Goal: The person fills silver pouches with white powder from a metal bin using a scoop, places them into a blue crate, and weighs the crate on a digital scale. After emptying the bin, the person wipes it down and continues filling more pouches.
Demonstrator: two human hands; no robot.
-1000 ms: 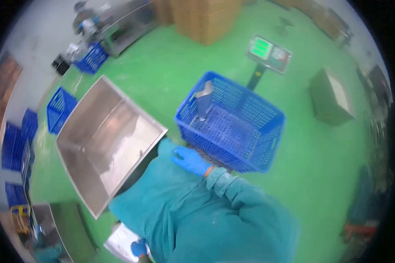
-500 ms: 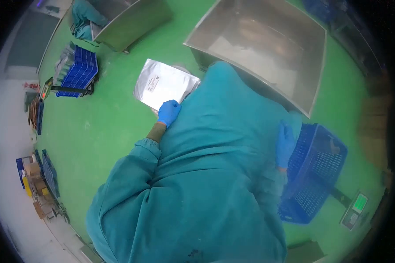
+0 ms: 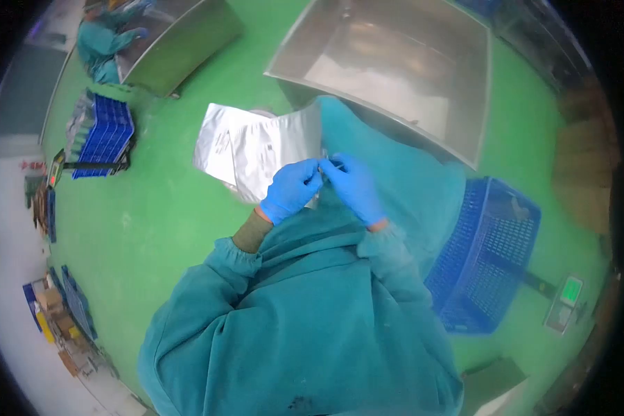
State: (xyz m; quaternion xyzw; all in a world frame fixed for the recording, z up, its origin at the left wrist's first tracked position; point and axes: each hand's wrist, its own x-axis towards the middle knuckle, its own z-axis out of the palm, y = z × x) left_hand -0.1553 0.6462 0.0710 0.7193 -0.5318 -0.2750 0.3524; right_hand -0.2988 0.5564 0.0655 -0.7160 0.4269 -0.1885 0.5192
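The foil bag [image 3: 256, 149] is held up in front of the person's chest, just short of the rim of the big steel hopper [image 3: 395, 62]. It carries 1 white label [image 3: 222, 142] near its left edge, with dark print too small to read. Both hands wear blue gloves and meet at the bag's near right edge. The left hand [image 3: 291, 191] is closed in a pinch on the foil, and the right hand [image 3: 357, 187] is pinched on the same edge, the fingertips of the 2 hands touching. The bag bows slightly between that grip and its free far corner.

The hopper's inside shows bare metal with a pale sheen, and whether anything lies in it I cannot tell. At the person's right a blue mesh crate [image 3: 492, 263] sits on the floor against the gown. Its floor shows through the mesh, with 1 small pale thing by the far wall. Beyond it is a scale [image 3: 568, 291] whose display glows green, its digits unreadable.

On the left, a second blue crate [image 3: 104, 128] holds packed items next to another scale [image 3: 55, 170]. Behind them stands a second hopper [image 3: 173, 41], with a co-worker in teal [image 3: 100, 41] beside it. Bare green floor [image 3: 152, 229] lies between that crate and the person.
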